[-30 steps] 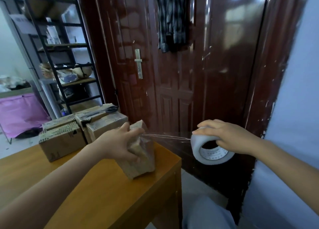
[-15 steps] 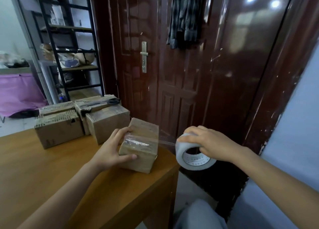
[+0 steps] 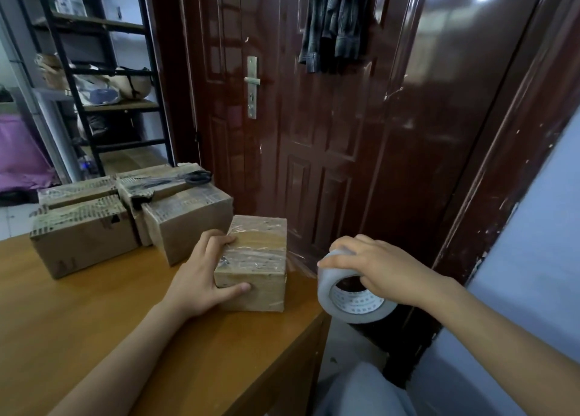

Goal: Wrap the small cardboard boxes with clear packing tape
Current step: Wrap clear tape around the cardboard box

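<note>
The small cardboard box (image 3: 255, 263) sits flat on the wooden table (image 3: 94, 337), a little below the middle of the frame and close to the table's right edge. Shiny tape already covers its top face. The left hand (image 3: 201, 277) holds it from its left side: the fingers curl over the top left edge and the thumb presses on the near face, so the box is held steady against the table.

The right hand (image 3: 373, 274) is to the right of the box, beyond the table edge and over the floor. Its fingers are curled over the top of the tape roll (image 3: 351, 290) and grip it (the thumb seems to go into the core, but I cannot see it well). A short strip of clear tape (image 3: 298, 263) runs from the roll to the right side of the box, and it looks rather taut.

The coming move depends on this relation: the roll lies to the right of the box, near it but apart, with the strip between them. The long axis of the box points away from the person, and the strip crosses it. I judge that the right hand must carry the roll around the box while the left hand turns or lifts it.

At the centre left of the frame stand other boxes (image 3: 84, 236), and scissors (image 3: 179, 180) lie on one of them.
</note>
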`<move>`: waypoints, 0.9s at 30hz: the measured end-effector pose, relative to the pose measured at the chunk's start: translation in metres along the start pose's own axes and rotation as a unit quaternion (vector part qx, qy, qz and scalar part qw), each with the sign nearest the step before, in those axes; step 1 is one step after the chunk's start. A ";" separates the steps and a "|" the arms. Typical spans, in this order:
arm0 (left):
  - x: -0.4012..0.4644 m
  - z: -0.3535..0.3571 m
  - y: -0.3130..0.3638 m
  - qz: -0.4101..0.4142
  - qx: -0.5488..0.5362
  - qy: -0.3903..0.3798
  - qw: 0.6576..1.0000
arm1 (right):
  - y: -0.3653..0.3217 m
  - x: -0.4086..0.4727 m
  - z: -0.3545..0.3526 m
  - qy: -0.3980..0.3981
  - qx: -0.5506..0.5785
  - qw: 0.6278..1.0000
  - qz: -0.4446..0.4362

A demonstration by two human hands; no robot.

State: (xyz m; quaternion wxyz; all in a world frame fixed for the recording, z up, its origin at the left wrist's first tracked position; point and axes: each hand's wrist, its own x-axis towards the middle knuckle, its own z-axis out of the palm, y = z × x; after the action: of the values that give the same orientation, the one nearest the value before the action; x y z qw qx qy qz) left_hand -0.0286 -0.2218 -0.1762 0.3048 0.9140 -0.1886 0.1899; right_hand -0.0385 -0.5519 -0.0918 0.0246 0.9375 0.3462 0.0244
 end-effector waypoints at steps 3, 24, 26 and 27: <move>0.009 0.002 -0.007 0.003 0.027 0.014 1.000 | 0.006 0.014 -0.007 0.000 0.016 1.000 0.016; 0.024 -0.014 0.039 0.098 0.250 -0.022 0.963 | 0.022 0.024 0.062 0.355 0.375 0.846 0.134; 0.027 -0.010 0.057 0.080 0.296 -0.017 0.952 | 0.021 0.021 0.069 0.366 0.401 0.828 0.136; 0.030 -0.005 0.067 0.050 0.312 -0.028 0.948 | 0.019 0.019 0.072 0.375 0.408 0.821 0.137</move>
State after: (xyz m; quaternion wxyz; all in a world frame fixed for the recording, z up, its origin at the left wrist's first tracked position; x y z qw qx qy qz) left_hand -0.0348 -0.2751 -0.1266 -0.0112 0.9578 -0.1741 0.2282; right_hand -0.0070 -0.5563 -0.1617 -0.4960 0.8178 0.1746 0.2338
